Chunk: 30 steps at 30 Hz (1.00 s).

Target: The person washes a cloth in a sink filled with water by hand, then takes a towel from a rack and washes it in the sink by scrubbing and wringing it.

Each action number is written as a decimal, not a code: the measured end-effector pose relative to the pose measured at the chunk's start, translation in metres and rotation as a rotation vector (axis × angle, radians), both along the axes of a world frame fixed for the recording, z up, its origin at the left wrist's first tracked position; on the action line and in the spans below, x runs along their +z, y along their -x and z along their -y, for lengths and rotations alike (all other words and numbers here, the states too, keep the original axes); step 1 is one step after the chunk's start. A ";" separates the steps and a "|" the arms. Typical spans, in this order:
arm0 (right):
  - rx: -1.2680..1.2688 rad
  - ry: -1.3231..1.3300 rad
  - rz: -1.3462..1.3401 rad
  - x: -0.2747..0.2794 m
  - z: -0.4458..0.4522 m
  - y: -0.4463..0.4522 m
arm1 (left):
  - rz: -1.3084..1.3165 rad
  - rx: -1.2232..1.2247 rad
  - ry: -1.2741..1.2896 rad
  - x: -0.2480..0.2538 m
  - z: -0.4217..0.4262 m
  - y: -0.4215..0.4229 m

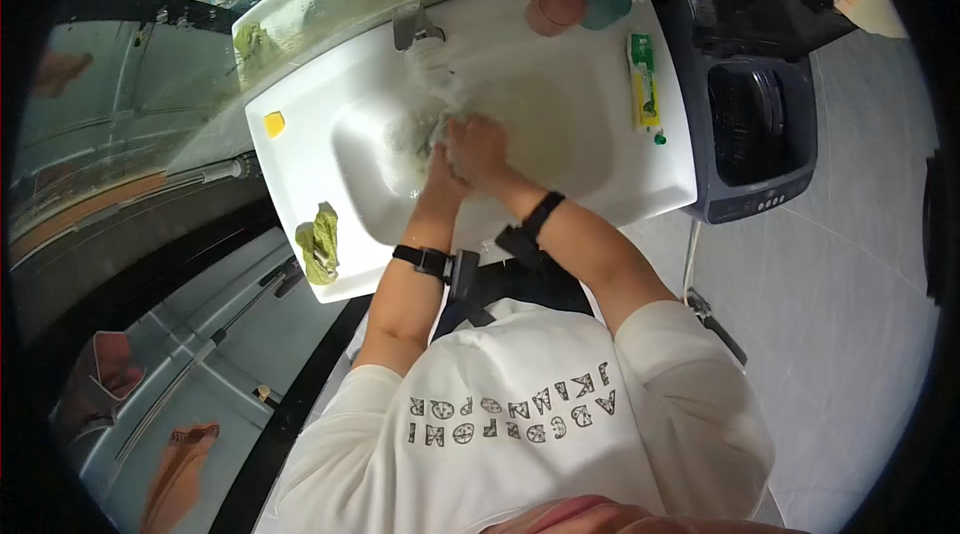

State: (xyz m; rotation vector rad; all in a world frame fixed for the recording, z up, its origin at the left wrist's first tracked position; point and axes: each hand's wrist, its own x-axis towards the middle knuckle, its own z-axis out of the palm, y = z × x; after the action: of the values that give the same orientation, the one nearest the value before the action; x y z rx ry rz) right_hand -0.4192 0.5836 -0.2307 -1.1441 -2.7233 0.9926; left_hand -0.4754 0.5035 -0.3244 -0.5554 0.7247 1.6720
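Note:
Both hands meet over the white sink [360, 64], in water falling from the metal faucet [405, 29]. My left hand [442, 172] is below and left, its fingers curled up against the other hand. Bent over it from the right is my right hand [480, 146], its fingers closed. Something pale and wet shows at the fingertips, too blurred and covered to name. Splashing, cloudy water lies around the hands in the basin.
A pink cup [556, 10] and a teal cup [606, 4] stand at the back right rim. A green-yellow tube [643, 84] lies on the right rim, a yellow block [274, 123] and green cloth [319, 244] on the left. A dark washing machine [708, 174] stands right.

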 end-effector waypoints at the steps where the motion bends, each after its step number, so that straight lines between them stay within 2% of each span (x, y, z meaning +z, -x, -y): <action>1: -0.002 0.000 0.011 0.001 0.019 -0.004 | 0.017 -0.006 -0.032 -0.005 0.003 0.008; 4: 0.015 0.072 0.039 -0.004 0.042 -0.008 | -0.005 -0.025 -0.019 -0.003 0.004 0.009; 6: 0.288 -0.221 0.300 -0.011 -0.015 0.001 | -0.089 -0.033 0.033 0.012 -0.003 -0.006; 7: 0.135 -0.125 0.251 -0.064 -0.035 0.001 | -0.115 -0.027 0.052 0.017 -0.003 -0.010; 9: -0.149 0.100 0.254 -0.106 -0.055 0.006 | -0.120 0.004 0.098 0.024 -0.002 -0.008; 10: -0.264 0.223 0.312 -0.096 -0.062 0.006 | -0.100 0.030 0.116 0.026 -0.001 -0.003; 11: -0.251 0.218 0.316 -0.101 -0.070 -0.003 | -0.067 0.066 0.144 0.026 0.002 0.002; 12: -0.215 0.249 0.438 -0.103 -0.086 -0.012 | -0.071 0.074 0.132 0.027 0.007 0.009; 13: -0.179 0.275 0.557 -0.104 -0.099 -0.014 | -0.034 0.101 0.355 0.023 0.017 0.017; 14: -0.168 0.264 0.552 -0.088 -0.101 -0.014 | 0.012 0.132 0.584 0.024 0.021 0.022; 15: -0.309 0.190 0.484 -0.074 -0.097 -0.022 | 0.016 0.147 0.583 0.023 0.022 0.024; 16: -0.449 0.120 0.419 -0.065 -0.092 -0.025 | 0.042 0.140 0.752 0.029 0.021 0.025; 17: -0.437 0.121 0.427 -0.086 -0.084 -0.026 | 0.071 0.127 0.924 0.032 0.022 0.024; 18: -0.200 -0.016 0.463 -0.126 -0.072 -0.029 | 0.081 0.132 0.928 0.025 0.026 0.022; 19: 0.038 -0.155 0.487 -0.130 -0.066 -0.026 | 0.048 0.082 0.881 0.020 0.027 0.022; 20: 0.046 -0.160 0.484 -0.134 -0.068 -0.022 | 0.011 0.034 0.830 0.014 0.027 0.024; 22: 0.279 0.192 0.534 -0.129 -0.065 -0.019 | -0.007 0.013 0.801 0.016 0.029 0.021; 23: 0.284 0.195 0.532 -0.109 -0.064 -0.018 | -0.031 -0.020 0.770 0.023 0.028 0.018; 24: 0.251 0.047 0.603 -0.078 -0.067 -0.017 | -0.031 -0.016 0.771 0.028 0.024 0.012; 26: 0.211 -0.103 0.669 -0.092 -0.063 -0.015 | -0.051 -0.092 0.708 0.037 0.016 0.003; 27: -0.027 0.176 0.279 -0.150 -0.055 -0.017 | -0.056 -0.116 0.672 0.042 0.012 -0.002; 28: -0.257 0.444 -0.119 -0.179 -0.051 -0.016 | -0.026 -0.100 0.598 0.042 0.008 -0.003; 29: -0.257 0.442 -0.117 -0.149 -0.046 -0.013 | 0.044 -0.056 0.506 0.035 0.005 -0.004; 30: -0.101 0.553 -0.192 -0.118 -0.039 -0.011 | 0.150 0.007 0.406 0.027 0.003 0.001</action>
State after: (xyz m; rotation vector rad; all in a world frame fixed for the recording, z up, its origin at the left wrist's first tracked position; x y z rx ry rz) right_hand -0.4078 0.6224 -0.3487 -1.1479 -2.2765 1.8000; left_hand -0.4769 0.5004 -0.2974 -0.9582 0.9578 1.4752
